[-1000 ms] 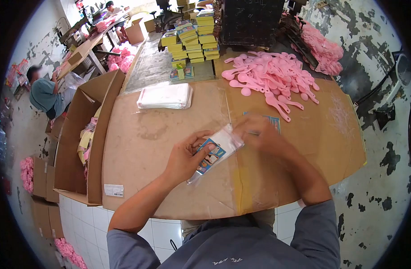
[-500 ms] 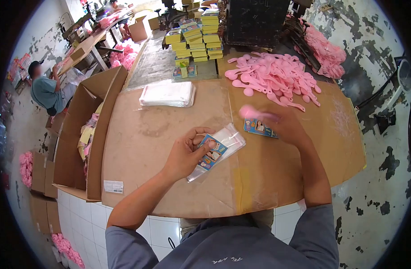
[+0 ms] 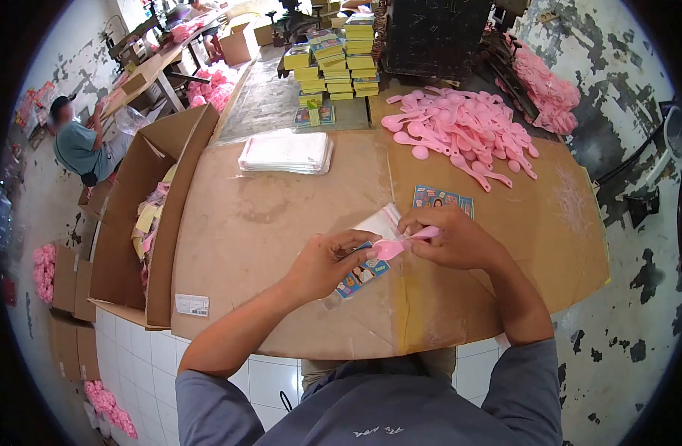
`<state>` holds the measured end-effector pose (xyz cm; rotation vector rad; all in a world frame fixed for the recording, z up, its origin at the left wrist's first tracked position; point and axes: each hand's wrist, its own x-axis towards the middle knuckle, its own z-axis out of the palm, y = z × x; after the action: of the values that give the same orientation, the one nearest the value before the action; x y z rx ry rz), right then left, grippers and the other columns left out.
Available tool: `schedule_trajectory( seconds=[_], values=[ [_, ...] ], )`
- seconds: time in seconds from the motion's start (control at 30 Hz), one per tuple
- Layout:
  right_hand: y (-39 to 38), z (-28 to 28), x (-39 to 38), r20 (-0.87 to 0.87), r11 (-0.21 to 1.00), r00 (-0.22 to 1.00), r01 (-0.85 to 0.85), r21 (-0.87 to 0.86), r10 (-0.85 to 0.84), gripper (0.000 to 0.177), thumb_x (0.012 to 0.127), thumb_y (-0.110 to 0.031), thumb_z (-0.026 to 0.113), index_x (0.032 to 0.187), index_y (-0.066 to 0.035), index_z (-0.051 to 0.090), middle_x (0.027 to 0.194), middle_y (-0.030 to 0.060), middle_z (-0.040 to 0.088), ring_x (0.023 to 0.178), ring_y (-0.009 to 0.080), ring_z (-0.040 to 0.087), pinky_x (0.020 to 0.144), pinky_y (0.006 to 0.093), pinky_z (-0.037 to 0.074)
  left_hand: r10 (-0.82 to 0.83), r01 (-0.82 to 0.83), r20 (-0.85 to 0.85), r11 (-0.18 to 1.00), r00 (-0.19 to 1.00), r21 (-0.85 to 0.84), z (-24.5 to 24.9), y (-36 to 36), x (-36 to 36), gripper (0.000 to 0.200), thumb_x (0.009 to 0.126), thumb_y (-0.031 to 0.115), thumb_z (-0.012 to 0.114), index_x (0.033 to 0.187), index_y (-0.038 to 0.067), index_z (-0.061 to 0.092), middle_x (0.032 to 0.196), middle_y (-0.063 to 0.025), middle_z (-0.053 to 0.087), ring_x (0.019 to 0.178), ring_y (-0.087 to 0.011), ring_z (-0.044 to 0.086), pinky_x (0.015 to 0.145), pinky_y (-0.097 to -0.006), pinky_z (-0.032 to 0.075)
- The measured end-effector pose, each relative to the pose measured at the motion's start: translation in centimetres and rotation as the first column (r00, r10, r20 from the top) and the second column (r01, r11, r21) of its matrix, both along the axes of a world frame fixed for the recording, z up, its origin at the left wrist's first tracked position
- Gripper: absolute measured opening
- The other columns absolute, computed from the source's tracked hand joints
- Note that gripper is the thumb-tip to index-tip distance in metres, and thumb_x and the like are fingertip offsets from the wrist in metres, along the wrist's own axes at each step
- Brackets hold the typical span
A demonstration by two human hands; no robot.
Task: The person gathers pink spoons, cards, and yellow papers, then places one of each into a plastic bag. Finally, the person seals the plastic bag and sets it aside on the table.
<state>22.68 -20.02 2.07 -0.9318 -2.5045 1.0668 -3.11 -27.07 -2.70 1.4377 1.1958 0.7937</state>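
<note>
My right hand [image 3: 456, 239] is closed around the handle of a pink measuring spoon [image 3: 389, 249], whose bowl points left. My left hand [image 3: 322, 262] pinches a clear plastic bag [image 3: 379, 221], thumb and fingertips right at the spoon's bowl. A blue printed card [image 3: 364, 278] lies at the bag, below the spoon and partly hidden by the left fingers. Just behind my right hand, more blue cards [image 3: 434, 195] rest on the cardboard-covered table [image 3: 251, 223]. The spoon's bowl overlaps the card's upper edge in this view.
A heap of pink spoons [image 3: 467, 134] covers the back right. A stack of clear bags [image 3: 285, 152] lies back left, with stacked yellow-edged card bundles [image 3: 330, 67] behind. An open carton [image 3: 181, 215] stands along the left edge. Farther left, a person [image 3: 81, 145] sits by another bench.
My right hand has brought the pink spoon down and left to the bag and card. My left hand has shifted slightly right, its fingers now at the spoon's bowl.
</note>
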Motion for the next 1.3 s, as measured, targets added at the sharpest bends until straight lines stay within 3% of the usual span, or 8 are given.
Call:
schedule_trajectory(
  seconds=[0.2,0.33,0.4,0.53,0.63,0.8,1.03,1.3],
  values=[
    [-1.3,-2.0,-2.9,-0.473,0.960,0.871,-0.233,-0.156,0.134,0.059,0.100,-0.027,0.057,0.151,-0.004,0.041,0.151,0.0141,0.047,0.139,0.0276,0.046,0.114,0.0385,0.038,-0.136,0.120,0.180,0.988,0.974,0.097,-1.0,-0.4,0.4,0.027,0.101,0.012,0.067,0.124,-0.002,0.067,0.105,-0.0072,0.075,0.092,-0.0087,0.067,0.080,-0.0258,0.055],
    [-1.8,-2.8,-4.0,-0.726,0.654,0.683,-0.584,-0.481,0.076,0.065,0.101,-0.030,0.055,0.156,-0.002,0.034,0.156,0.0138,0.042,0.148,0.0262,0.035,0.122,0.0391,0.024,-0.200,0.160,0.337,0.977,0.920,0.143,-1.3,-0.4,0.3,0.028,0.102,0.011,0.064,0.127,-0.003,0.064,0.107,-0.0067,0.074,0.093,-0.0094,0.067,0.082,-0.0254,0.054],
    [-0.1,-1.8,-3.0,-0.800,0.606,0.590,-0.677,-0.418,0.107,0.063,0.101,-0.027,0.056,0.155,-0.002,0.036,0.155,0.0137,0.044,0.146,0.0258,0.037,0.121,0.0397,0.026,-0.175,0.198,0.435,0.980,0.883,-0.008,-0.4,-0.2,-0.4,0.028,0.103,0.013,0.063,0.127,-0.001,0.064,0.106,-0.0066,0.074,0.095,-0.0099,0.067,0.085,-0.0265,0.054],
    [-0.1,0.0,-1.7,-0.428,0.949,0.854,-0.314,0.028,0.295,0.042,0.093,-0.014,0.068,0.133,-0.005,0.060,0.135,0.0116,0.060,0.130,0.0266,0.054,0.110,0.0400,0.039,-0.202,0.290,0.409,0.943,0.890,-0.165,1.3,-0.3,-1.1,0.029,0.104,0.011,0.062,0.130,-0.001,0.061,0.120,-0.0069,0.071,0.111,-0.0118,0.065,0.097,-0.0274,0.051],
    [-0.9,1.4,-2.6,-0.416,0.924,0.826,-0.318,0.214,0.381,0.026,0.086,-0.002,0.073,0.112,-0.006,0.072,0.115,0.0082,0.068,0.114,0.0255,0.063,0.098,0.0389,0.048,-0.224,0.247,0.538,0.968,0.812,0.031,-0.4,-0.3,-0.6,0.036,0.103,0.014,0.065,0.136,0.001,0.057,0.127,-0.0076,0.068,0.115,-0.0130,0.063,0.099,-0.0290,0.050],
    [-2.7,6.1,-2.2,-0.310,0.892,0.908,-0.128,0.433,0.282,0.016,0.086,-0.001,0.074,0.102,-0.005,0.074,0.096,0.0069,0.069,0.087,0.0215,0.067,0.075,0.0366,0.051,-0.182,0.074,0.238,0.913,0.954,0.401,0.1,-0.5,-0.3,0.047,0.097,0.005,0.062,0.143,0.004,0.053,0.136,-0.0109,0.063,0.124,-0.0178,0.060,0.105,-0.0356,0.047],
    [-3.8,6.7,-3.2,-0.297,0.962,0.955,0.073,0.263,0.008,0.017,0.084,-0.004,0.077,0.100,-0.003,0.075,0.084,0.0076,0.069,0.067,0.0135,0.061,0.060,0.0278,0.048,-0.226,0.120,0.106,0.794,0.968,0.596,1.6,-1.8,-0.1,0.054,0.091,0.007,0.070,0.142,0.002,0.054,0.135,-0.0124,0.065,0.127,-0.0215,0.061,0.103,-0.0364,0.049],
    [-3.9,5.9,-4.6,-0.332,0.995,0.943,0.052,0.087,-0.021,0.014,0.089,-0.010,0.075,0.100,-0.001,0.073,0.077,0.0076,0.071,0.063,0.0127,0.062,0.057,0.0276,0.047,-0.047,-0.056,0.215,0.892,0.975,0.448,2.3,-2.4,0.8,0.034,0.098,0.004,0.066,0.131,-0.001,0.060,0.112,-0.0115,0.075,0.106,-0.0164,0.072,0.085,-0.0278,0.055]
  ],
)
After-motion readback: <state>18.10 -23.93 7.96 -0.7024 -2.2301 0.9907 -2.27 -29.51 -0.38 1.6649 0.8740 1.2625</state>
